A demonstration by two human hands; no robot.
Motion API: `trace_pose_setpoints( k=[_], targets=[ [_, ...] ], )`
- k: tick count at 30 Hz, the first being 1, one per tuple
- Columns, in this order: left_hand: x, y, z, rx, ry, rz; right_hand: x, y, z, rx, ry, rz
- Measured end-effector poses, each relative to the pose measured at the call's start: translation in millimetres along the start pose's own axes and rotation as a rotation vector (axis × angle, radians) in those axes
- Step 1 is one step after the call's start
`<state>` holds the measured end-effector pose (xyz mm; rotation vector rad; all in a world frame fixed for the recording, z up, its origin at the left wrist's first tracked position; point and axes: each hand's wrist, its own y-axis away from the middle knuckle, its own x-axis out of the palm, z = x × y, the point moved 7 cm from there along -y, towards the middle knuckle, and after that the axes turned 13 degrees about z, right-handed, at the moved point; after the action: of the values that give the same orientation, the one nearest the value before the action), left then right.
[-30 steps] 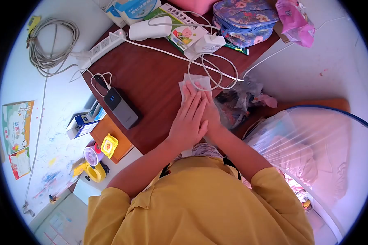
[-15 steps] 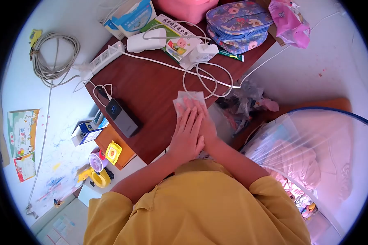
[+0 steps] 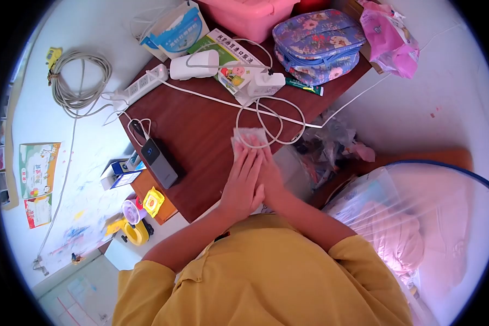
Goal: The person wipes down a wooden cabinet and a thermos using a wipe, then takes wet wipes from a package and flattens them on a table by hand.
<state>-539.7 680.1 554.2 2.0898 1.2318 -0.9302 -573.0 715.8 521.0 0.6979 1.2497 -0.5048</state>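
A thin white wipe (image 3: pixel 249 134) is pressed between my two hands, its edges showing past the fingertips. My left hand (image 3: pixel 242 183) lies with straight, close fingers over the wipe and against the fingers of the other hand. Behind it, partly covered, my right hand (image 3: pixel 271 176) backs the wipe with its fingers extended. Both are held above the front right edge of the dark red table (image 3: pixel 201 141). A loop of white cable (image 3: pixel 281 122) lies just beyond the fingertips.
A power bank (image 3: pixel 160 165) lies at the table's left edge, near a power strip (image 3: pixel 145 86). Chargers, a green and white box (image 3: pixel 228 46), a floral bag (image 3: pixel 318 41) and a pink bin (image 3: pixel 250 16) stand behind. Plastic bags (image 3: pixel 331 146) lie right of the table.
The view has shifted slightly, so the table's things sit a little lower. My hands stay pressed together on the wipe, with the left hand's fingers slightly lower across the right.
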Motion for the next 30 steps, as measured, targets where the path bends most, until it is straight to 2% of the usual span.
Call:
trace_pose_setpoints(
  k=[4,7,8,10,11,13,14,15,17,20,24,26,30],
  targets=[
    [5,-1,-7,-0.073,0.028,-0.051,7,10,-3,-0.095,-0.081,-0.033],
    [-3,-30,-7,-0.049,0.026,-0.071,10,-7,-18,-0.074,0.018,-0.033],
    [-3,-38,1,-0.019,0.021,-0.105,21,-20,-23,0.067,0.703,0.067],
    [-19,-55,8,-0.001,0.023,-0.193,-14,-25,-42,0.069,0.007,-0.175],
    [-28,-56,9,0.026,0.024,-0.275,-14,-30,-40,0.061,0.009,-0.174],
    [-29,-50,21,0.006,0.042,-0.253,-12,-41,-33,0.105,0.217,-0.121],
    [-28,-46,27,-0.008,0.062,-0.223,-10,-43,-27,0.098,0.217,-0.120],
    [-31,-39,29,-0.011,0.063,-0.225,-10,-43,-19,0.074,0.187,-0.132],
    [-28,-24,36,-0.151,0.029,-0.106,-11,-40,-3,0.055,0.161,-0.145],
    [-28,7,37,-0.175,0.004,-0.100,-17,-30,26,-0.079,0.008,-0.018],
    [-27,12,38,-0.165,-0.003,-0.086,-7,-34,33,-0.096,-0.124,0.063],
    [-29,-7,40,-0.037,0.028,-0.148,-3,-40,25,0.043,0.118,0.040],
    [-36,-36,44,0.041,-0.031,-0.152,1,-56,-7,0.321,0.615,-0.005]
  ],
)
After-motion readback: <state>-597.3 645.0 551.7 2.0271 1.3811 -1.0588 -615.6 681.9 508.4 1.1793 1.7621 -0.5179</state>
